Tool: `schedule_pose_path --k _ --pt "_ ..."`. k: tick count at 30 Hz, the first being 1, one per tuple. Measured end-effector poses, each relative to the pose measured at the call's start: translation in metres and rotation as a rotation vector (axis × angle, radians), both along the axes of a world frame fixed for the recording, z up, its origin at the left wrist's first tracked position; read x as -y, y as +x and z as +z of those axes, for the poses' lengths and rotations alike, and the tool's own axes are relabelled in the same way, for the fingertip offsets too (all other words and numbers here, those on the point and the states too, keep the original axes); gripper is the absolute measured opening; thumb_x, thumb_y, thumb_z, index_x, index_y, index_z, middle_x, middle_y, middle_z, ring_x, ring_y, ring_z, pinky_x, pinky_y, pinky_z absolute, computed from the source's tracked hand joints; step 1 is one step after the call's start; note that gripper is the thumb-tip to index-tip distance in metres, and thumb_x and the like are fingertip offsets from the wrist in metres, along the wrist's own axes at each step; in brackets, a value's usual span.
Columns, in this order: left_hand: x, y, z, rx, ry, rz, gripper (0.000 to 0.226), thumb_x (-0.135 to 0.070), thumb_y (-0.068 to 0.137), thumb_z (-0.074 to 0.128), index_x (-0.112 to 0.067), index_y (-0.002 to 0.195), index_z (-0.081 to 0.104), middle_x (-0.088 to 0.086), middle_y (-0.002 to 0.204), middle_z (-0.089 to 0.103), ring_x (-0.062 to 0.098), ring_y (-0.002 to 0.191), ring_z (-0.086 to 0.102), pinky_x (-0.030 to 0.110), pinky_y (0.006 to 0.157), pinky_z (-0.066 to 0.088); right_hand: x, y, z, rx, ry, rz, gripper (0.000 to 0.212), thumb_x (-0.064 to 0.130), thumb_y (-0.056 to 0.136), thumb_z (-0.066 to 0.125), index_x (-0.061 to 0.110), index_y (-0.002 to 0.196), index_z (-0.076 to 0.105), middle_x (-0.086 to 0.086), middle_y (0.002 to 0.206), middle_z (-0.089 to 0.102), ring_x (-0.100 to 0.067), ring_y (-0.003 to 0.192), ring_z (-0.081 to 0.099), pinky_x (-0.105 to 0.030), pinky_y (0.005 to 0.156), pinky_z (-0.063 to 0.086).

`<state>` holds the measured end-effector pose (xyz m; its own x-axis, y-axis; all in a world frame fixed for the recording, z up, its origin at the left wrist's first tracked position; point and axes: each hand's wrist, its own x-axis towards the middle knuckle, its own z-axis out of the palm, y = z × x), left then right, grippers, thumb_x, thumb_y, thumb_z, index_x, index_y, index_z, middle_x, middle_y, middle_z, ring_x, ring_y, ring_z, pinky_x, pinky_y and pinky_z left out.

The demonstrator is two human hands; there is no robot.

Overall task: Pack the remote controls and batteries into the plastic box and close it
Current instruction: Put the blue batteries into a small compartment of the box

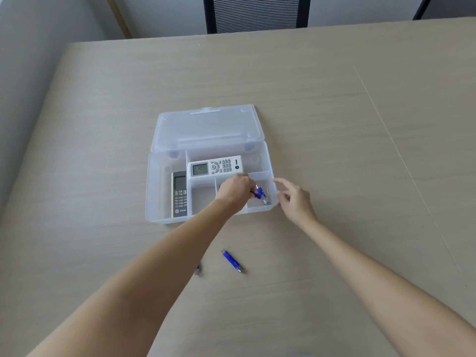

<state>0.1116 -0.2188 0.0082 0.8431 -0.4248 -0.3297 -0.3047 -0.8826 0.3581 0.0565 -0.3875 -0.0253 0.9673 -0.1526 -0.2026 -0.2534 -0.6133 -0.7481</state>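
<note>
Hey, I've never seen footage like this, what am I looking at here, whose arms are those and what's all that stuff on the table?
This is one picture from a camera worn on a person's head, looking down at their own bare arms. There is no machine. On the table sits a clear plastic box with its lid folded open. Inside lie a white remote and a grey remote. The left hand is putting blue batteries into the box's right corner compartment. The right hand touches the box's right edge. One loose battery waits on the table, and a second battery peeks out from under the left arm.
</note>
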Motion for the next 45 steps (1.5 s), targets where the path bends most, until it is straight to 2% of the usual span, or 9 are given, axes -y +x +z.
schedule_pose_path --k 4,8,10,14,18,24,31,38,45 --pt "0.007 0.006 -0.008 0.015 0.154 -0.162 0.038 0.014 0.064 0.048 -0.02 0.05 0.04 0.0 0.068 0.05 0.027 0.087 0.05 0.03 0.066 0.036 0.007 0.001 -0.01 -0.101 0.081 -0.073 0.03 0.021 0.088 0.061 0.013 0.117 0.062 -0.011 0.072 0.077 -0.026 0.069 0.072 -0.036 0.075 0.058" --pt "-0.002 0.005 -0.01 -0.011 0.014 -0.179 0.032 -0.001 0.089 0.055 -0.027 0.1 0.069 0.003 0.113 0.069 0.025 0.115 0.051 0.037 0.097 0.045 0.006 0.004 -0.01 -0.094 0.099 -0.077 0.014 0.016 0.086 0.061 0.007 0.084 0.072 -0.013 0.074 0.077 -0.021 0.063 0.074 -0.047 0.072 0.06" --pt "-0.02 -0.005 -0.007 0.039 -0.151 -0.059 0.035 -0.009 0.092 0.057 -0.018 0.126 0.061 0.004 0.131 0.06 0.025 0.12 0.05 0.038 0.103 0.043 0.006 0.004 -0.009 -0.096 0.116 -0.088 0.016 0.013 0.086 0.06 0.002 0.082 0.071 -0.017 0.079 0.077 -0.022 0.062 0.075 -0.048 0.074 0.06" --pt "-0.082 -0.055 -0.004 0.262 -0.349 0.314 0.008 -0.011 0.088 0.061 -0.009 0.096 0.062 0.007 0.092 0.063 0.023 0.079 0.062 0.04 0.073 0.055 -0.002 -0.007 -0.008 -0.122 0.15 -0.183 0.026 0.016 0.092 0.056 0.001 0.111 0.066 -0.015 0.092 0.074 -0.029 0.077 0.073 -0.046 0.083 0.058" --pt "-0.139 -0.117 -0.032 0.057 -0.109 0.483 0.015 -0.024 0.087 0.061 -0.01 0.084 0.058 0.009 0.083 0.067 0.031 0.077 0.064 0.037 0.063 0.051 -0.033 -0.053 -0.008 0.107 -0.009 -0.276 0.022 0.017 0.092 0.054 0.008 0.112 0.055 -0.004 0.087 0.057 -0.021 0.078 0.055 -0.03 0.076 0.043" --pt "-0.143 -0.142 -0.053 -0.322 0.055 0.521 0.036 -0.027 0.079 0.062 -0.012 0.051 0.043 0.005 0.053 0.04 0.026 0.056 0.04 0.029 0.051 0.033 -0.091 -0.106 -0.02 -0.119 -0.069 0.174 0.019 0.024 0.086 0.061 0.007 0.08 0.061 0.002 0.075 0.057 -0.009 0.065 0.051 -0.025 0.065 0.037" --pt "-0.135 -0.126 -0.025 -0.337 -0.045 0.496 0.024 -0.015 0.08 0.057 -0.001 0.061 0.062 0.019 0.074 0.072 0.027 0.063 0.057 0.034 0.057 0.049 -0.116 -0.106 -0.021 -0.477 -0.382 0.436 0.024 0.016 0.087 0.051 0.01 0.065 0.041 -0.015 0.084 0.053 -0.03 0.07 0.048 -0.031 0.054 0.032" --pt "-0.096 -0.062 0.021 -0.178 -0.387 0.577 0.016 -0.018 0.08 0.061 -0.013 0.065 0.063 0.011 0.066 0.075 0.011 0.044 0.06 0.023 0.052 0.053 -0.053 -0.063 0.022 0.05 0.014 -0.078 0.015 0.02 0.086 0.063 0.007 0.079 0.065 0.0 0.067 0.061 -0.014 0.059 0.052 -0.009 0.055 0.037" --pt "-0.022 -0.017 0.015 -0.262 -0.403 0.536 0.017 -0.017 0.081 0.065 -0.001 0.077 0.071 0.012 0.066 0.062 0.024 0.057 0.056 0.029 0.065 0.055 -0.025 0.014 0.01 -0.053 -0.339 -0.07 0.021 0.024 0.081 0.065 0.004 0.08 0.071 -0.013 0.108 0.051 -0.028 0.106 0.046 -0.03 0.072 0.046"
